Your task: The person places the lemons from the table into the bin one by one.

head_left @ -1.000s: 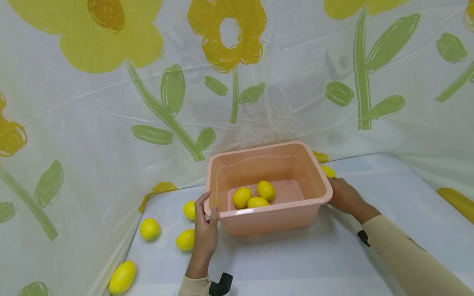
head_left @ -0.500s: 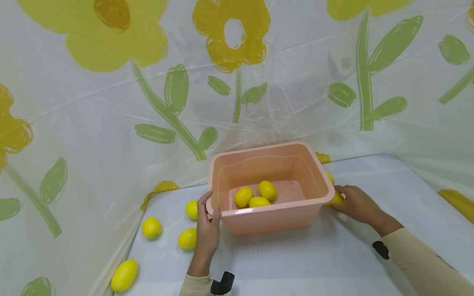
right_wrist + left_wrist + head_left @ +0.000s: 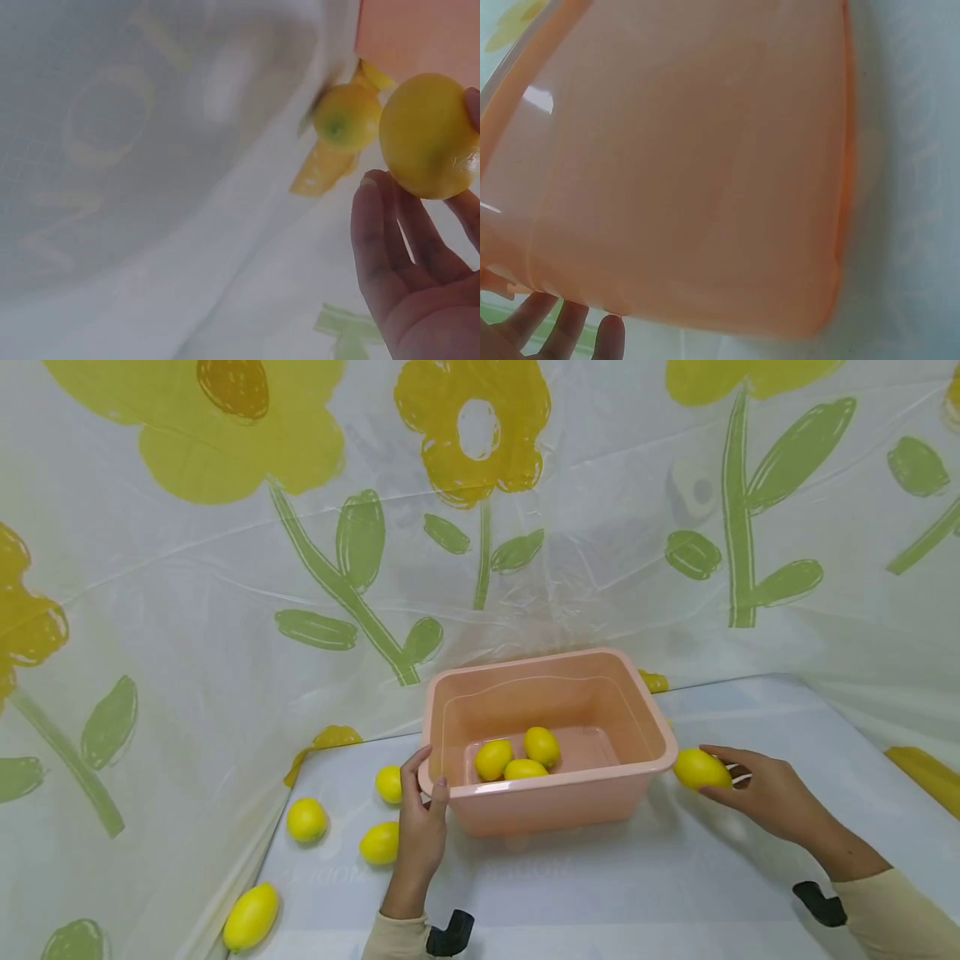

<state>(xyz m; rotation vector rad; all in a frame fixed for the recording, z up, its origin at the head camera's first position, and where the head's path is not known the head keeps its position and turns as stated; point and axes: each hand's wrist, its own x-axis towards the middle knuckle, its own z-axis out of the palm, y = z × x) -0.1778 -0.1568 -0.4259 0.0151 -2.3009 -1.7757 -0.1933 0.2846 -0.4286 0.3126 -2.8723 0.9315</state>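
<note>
A pink plastic basin [image 3: 547, 806] stands against the draped wall with three lemons [image 3: 542, 747] on its floor. My left hand [image 3: 422, 839] grips the basin's near left corner, thumb on the rim; in the left wrist view its fingertips [image 3: 609, 337] touch the basin wall. Just right of the basin, my right hand [image 3: 776, 793] pinches a lemon [image 3: 701, 769] between thumb and fingers. The right wrist view shows this held lemon [image 3: 427, 135] close up, and behind it another lemon [image 3: 346, 116] beside the basin, almost wholly hidden in the head view.
Several lemons lie on the table left of the basin, among them one lemon [image 3: 306, 820] near the drape and another lemon [image 3: 251, 917] at the table's left edge. A flower-printed sheet [image 3: 600, 552] hangs close behind. The white table [image 3: 570, 902] extends in front.
My right hand has moved from behind the basin's right side toward the right and nearer, bringing out a lemon in its fingers. The left hand keeps its hold on the basin.
</note>
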